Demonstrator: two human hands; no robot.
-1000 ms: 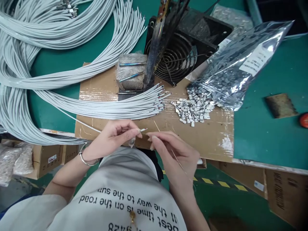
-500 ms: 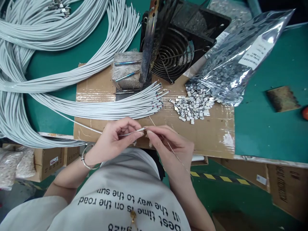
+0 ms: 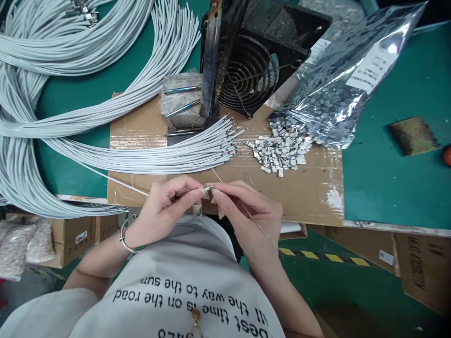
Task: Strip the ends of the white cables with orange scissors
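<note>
My left hand (image 3: 172, 202) is closed, pinching a white cable (image 3: 127, 185) close to its stripped end. That end (image 3: 208, 188) pokes out between thumb and forefinger. My right hand (image 3: 246, 206) meets it there, thumb and forefinger at the cable's tip. A thin strand, which looks like solder wire (image 3: 259, 226), runs through the right hand and sticks out beyond its fingers. Just past the hands lies a bundle of white cables (image 3: 169, 158) with stripped ends. To its right sits a pile of small metal-and-white connector pieces (image 3: 282, 149).
Cardboard (image 3: 310, 197) covers part of the green table (image 3: 394, 188). Behind stand a black fan (image 3: 243, 75) and a wrapped block (image 3: 181, 101) bearing metal tips. A silver bag (image 3: 338, 94) lies by the pile, a stained sponge (image 3: 414, 136) farther right. Coiled cables (image 3: 88, 51) fill the left.
My left fingers have slid closer to the cable's end, so less of it sticks out. A left fingertip now shows below the pinch. The right hand has barely moved.
</note>
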